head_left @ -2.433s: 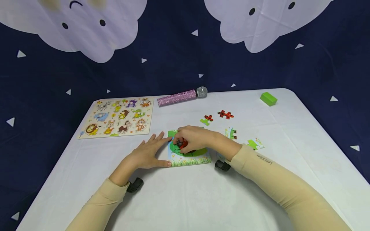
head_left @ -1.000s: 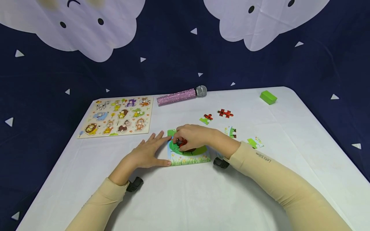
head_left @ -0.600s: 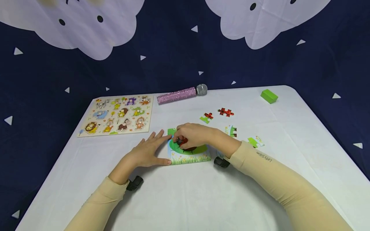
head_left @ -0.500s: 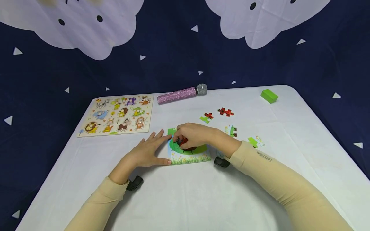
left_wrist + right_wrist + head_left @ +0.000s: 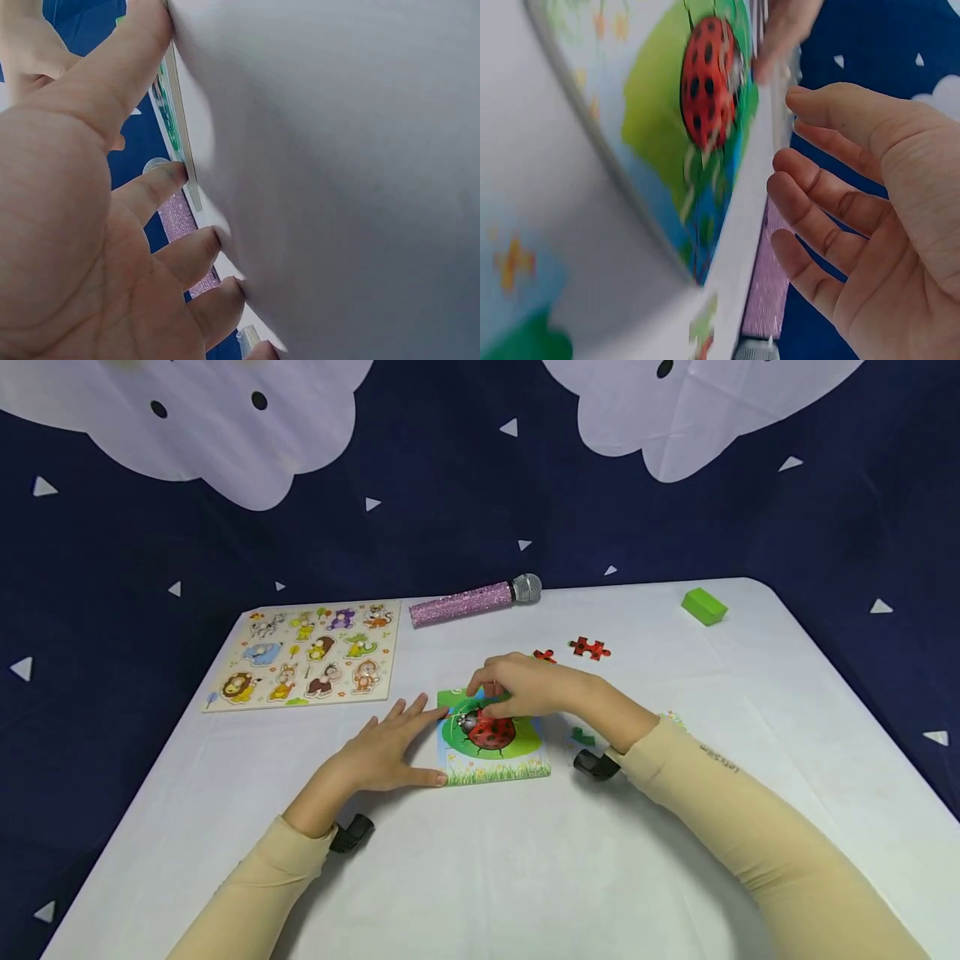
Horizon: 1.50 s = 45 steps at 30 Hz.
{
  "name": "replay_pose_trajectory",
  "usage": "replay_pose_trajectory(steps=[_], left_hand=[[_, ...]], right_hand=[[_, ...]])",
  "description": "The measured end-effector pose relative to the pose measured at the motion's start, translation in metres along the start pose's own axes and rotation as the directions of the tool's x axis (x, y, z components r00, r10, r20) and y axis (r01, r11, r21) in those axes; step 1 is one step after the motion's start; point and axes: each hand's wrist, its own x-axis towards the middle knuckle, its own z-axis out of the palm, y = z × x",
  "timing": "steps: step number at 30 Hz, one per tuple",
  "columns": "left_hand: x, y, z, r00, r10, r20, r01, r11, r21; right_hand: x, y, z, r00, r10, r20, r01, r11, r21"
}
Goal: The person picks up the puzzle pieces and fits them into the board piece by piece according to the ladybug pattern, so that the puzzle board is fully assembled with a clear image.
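Observation:
A small board with a ladybug picture lies flat on the white table. My left hand has its fingers spread, with thumb and index finger touching the board's left edge. Over the board's upper right is my right hand, its fingers loosely bent. In the right wrist view the fingers are relaxed and hold nothing. The red, black-spotted ladybug shows nearly whole at the board's centre; the hand covers the board's upper right corner.
Loose jigsaw pieces lie right of the board: a red one, another red one, a green-and-blue one and one partly behind the right sleeve. Farther back are an animal puzzle board, a pink glittery microphone and a green block.
My right hand has risen off the ladybug and shifted up and right, its fingers loosening and uncovering more of the picture. The left hand keeps its place on the board's edge.

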Motion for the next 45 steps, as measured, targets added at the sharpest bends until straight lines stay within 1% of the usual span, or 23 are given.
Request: replay_pose_trajectory(steps=[3, 6, 13, 16, 19, 21, 26, 31, 33, 37, 41, 45], left_hand=[[0.000, 0.001, -0.001, 1.000, -0.002, 0.001, 0.002, 1.000, 0.002], [0.000, 0.002, -0.001, 1.000, -0.003, 0.000, 0.003, 1.000, 0.002], [0.000, 0.001, -0.001, 1.000, -0.001, -0.001, 0.001, 1.000, 0.001], [0.000, 0.001, -0.001, 1.000, 0.002, -0.002, -0.002, 1.000, -0.001], [0.000, 0.001, 0.000, 1.000, 0.003, -0.004, -0.003, 1.000, -0.002], [0.000, 0.000, 0.000, 1.000, 0.003, -0.004, -0.003, 1.000, -0.002], [0.000, -0.001, 0.001, 1.000, 0.007, -0.005, -0.007, 1.000, 0.000], [-0.001, 0.000, 0.000, 1.000, 0.008, -0.007, -0.008, 1.000, -0.003], [-0.001, 0.001, 0.000, 1.000, 0.005, -0.006, -0.005, 1.000, -0.004], [-0.002, 0.002, -0.001, 1.000, 0.001, -0.001, -0.001, 1.000, -0.007], [-0.002, 0.002, -0.001, 1.000, 0.003, -0.004, -0.003, 1.000, -0.007], [-0.002, 0.003, -0.001, 1.000, 0.002, -0.004, -0.002, 1.000, -0.007]], right_hand=[[-0.009, 0.008, -0.010, 0.999, 0.025, -0.032, -0.024, 1.000, 0.005], [-0.019, 0.017, -0.019, 0.996, 0.045, -0.081, -0.044, 0.999, 0.011], [-0.038, 0.038, -0.038, 0.981, 0.077, -0.178, -0.076, 0.997, 0.013], [-0.048, 0.046, -0.048, 0.968, 0.102, -0.231, -0.102, 0.995, 0.012], [-0.057, 0.054, -0.058, 0.947, 0.136, -0.290, -0.138, 0.990, 0.016], [-0.062, 0.059, -0.063, 0.936, 0.157, -0.314, -0.157, 0.987, 0.027], [-0.073, 0.072, -0.070, 0.927, 0.203, -0.317, -0.197, 0.979, 0.051], [-0.084, 0.084, -0.072, 0.905, 0.262, -0.335, -0.248, 0.965, 0.083], [-0.087, 0.090, -0.072, 0.901, 0.280, -0.333, -0.265, 0.960, 0.091], [-0.091, 0.099, -0.068, 0.900, 0.302, -0.315, -0.282, 0.953, 0.109], [-0.090, 0.104, -0.064, 0.900, 0.305, -0.311, -0.282, 0.952, 0.117], [-0.085, 0.104, -0.061, 0.908, 0.299, -0.293, -0.273, 0.954, 0.126]])
